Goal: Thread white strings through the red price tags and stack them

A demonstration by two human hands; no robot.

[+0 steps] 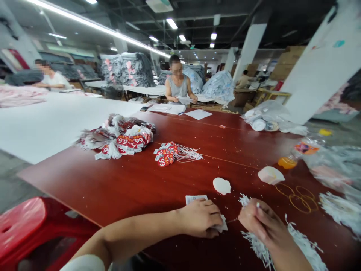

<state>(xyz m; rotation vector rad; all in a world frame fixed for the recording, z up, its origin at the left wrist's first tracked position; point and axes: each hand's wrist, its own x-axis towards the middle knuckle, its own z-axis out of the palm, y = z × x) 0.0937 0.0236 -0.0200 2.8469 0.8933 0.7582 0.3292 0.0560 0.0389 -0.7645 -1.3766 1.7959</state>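
My left hand (pixel 200 216) rests on the red-brown table (pixel 180 180), its fingers curled over a small stack of white printed tags (pixel 196 198) that shows at both sides of it. Slightly above the table, my right hand (pixel 261 222) is closed in a pinch. A small white string tip shows between its thumb and finger; the string's run is mostly hidden. Bundles of white tag strings (pixel 306 244) lie under and beside this hand. A white round tag (pixel 222 186) lies just beyond both hands. Farther off is a small bunch of red-and-white tags (pixel 166 153) with their strings spread out.
A large heap of strung tags (pixel 121 137) sits at the left. To the right are a pale block (pixel 271 175), rubber bands (pixel 303 199), an orange drink bottle (pixel 287 162) and plastic bags (pixel 267 114). A red stool (pixel 25 218) stands left. A person (pixel 180 84) works across the table.
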